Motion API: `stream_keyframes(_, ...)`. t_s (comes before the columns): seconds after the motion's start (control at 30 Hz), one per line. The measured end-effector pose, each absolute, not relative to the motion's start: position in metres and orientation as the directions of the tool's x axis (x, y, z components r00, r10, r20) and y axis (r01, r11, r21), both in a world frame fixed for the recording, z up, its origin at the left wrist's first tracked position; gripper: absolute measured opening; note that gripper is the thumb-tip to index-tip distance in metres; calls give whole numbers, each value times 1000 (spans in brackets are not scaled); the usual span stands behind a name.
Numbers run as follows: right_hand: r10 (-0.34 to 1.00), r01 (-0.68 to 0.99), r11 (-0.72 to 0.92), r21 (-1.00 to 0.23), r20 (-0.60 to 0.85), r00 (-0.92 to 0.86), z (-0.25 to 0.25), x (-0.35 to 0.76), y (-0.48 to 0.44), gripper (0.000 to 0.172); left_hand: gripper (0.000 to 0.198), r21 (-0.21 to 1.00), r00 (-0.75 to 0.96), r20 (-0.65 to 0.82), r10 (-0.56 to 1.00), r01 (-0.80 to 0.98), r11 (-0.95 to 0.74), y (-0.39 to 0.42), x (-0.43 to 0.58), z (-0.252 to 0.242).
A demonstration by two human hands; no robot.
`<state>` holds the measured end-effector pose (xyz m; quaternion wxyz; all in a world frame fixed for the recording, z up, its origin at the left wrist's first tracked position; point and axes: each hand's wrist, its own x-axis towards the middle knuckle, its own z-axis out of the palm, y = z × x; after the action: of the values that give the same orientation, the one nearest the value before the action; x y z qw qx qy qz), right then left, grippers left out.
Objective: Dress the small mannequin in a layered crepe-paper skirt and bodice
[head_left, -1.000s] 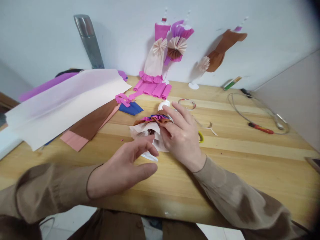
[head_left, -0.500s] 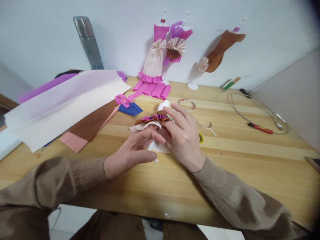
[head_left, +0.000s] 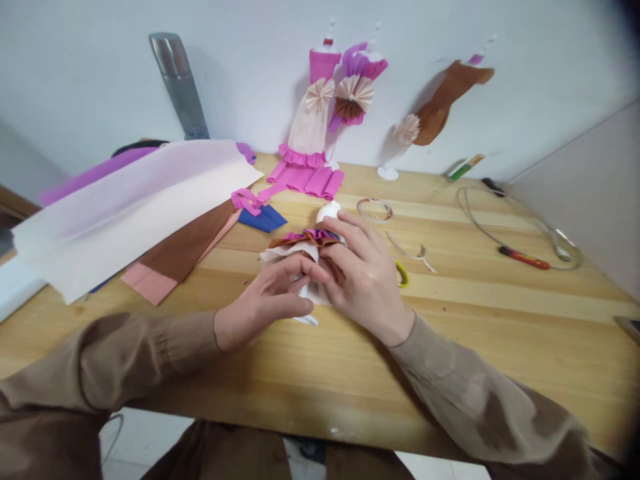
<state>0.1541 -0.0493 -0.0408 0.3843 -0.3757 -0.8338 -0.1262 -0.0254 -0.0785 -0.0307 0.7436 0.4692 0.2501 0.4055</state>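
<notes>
A small white dress form [head_left: 327, 213] lies on the table, its stand end pointing toward me. Around its middle is a gathered crepe-paper skirt [head_left: 295, 242] in pink, blue, brown and white layers. My right hand [head_left: 369, 283] is closed over the form and the skirt's right side; its thumb is hidden. Just below the white layer, my left hand [head_left: 265, 293] is curved with thumb and fingers apart. Its index fingertip is close to the right hand's fingers; whether it touches the paper I cannot tell.
Crepe-paper sheets [head_left: 135, 207] pile up at left by a grey flask [head_left: 180, 87]. Dressed forms [head_left: 315, 113] stand along the wall. Pink paper [head_left: 305, 181], a blue piece [head_left: 264, 218], coiled wire [head_left: 375, 209], a yellow handle [head_left: 403, 274] and a red-handled corded tool [head_left: 525, 258] lie around.
My right hand's fingers have settled lower and closer onto the form and skirt. The left hand has shifted slightly, and more of the white stand end shows beneath it.
</notes>
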Motion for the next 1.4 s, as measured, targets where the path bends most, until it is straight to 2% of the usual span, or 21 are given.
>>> stream_keyframes(0.2, 594, 656, 713, -248, 710, -378, -36, 155, -53, 15, 26, 880, 528, 17, 849, -411, 239, -76, -24, -35)
stream_keyframes(0.33, 689, 640, 665, -386, 647, -326, -36, 156, -52, 41, 27, 858, 515, 15, 857, -446, 253, -78, -24, -33)
stream_keyframes(0.43, 721, 622, 649, -437, 615, -320, -37, 156, -52, 50, 28, 856, 512, -19, 859, -435, 279, -79, -24, -34)
stream_keyframes(0.6, 740, 639, 634, -435, 580, -339, -38, 156, -51, 49, 25, 844, 517, -2, 856, -459, 279, -77, -23, -35)
stream_keyframes(0.77, 735, 636, 643, -427, 577, -355, -38, 156, -50, 50, 25, 845, 487, -60, 872, -440, 304, -76, -22, -32)
stream_keyframes(0.93, 770, 566, 622, -541, 555, -316, -40, 158, -45, 50, 20, 874, 489, -48, 871, -402, 274, -77, -25, -32)
stream_keyframes(1.13, 822, 526, 558, -642, 514, -244, -38, 159, -43, 41, 18, 922, 478, -56, 877, -314, 229, -83, -28, -26)
stream_keyframes(1.3, 844, 482, 527, -700, 497, -201, -39, 161, -40, 37, 17, 936, 461, -208, 863, -162, 312, -84, -23, -20)
stream_keyframes(1.4, 860, 447, 504, -739, 477, -180, -38, 161, -39, 34, 20, 922, 454, -272, 848, -130, 366, -81, -22, -19)
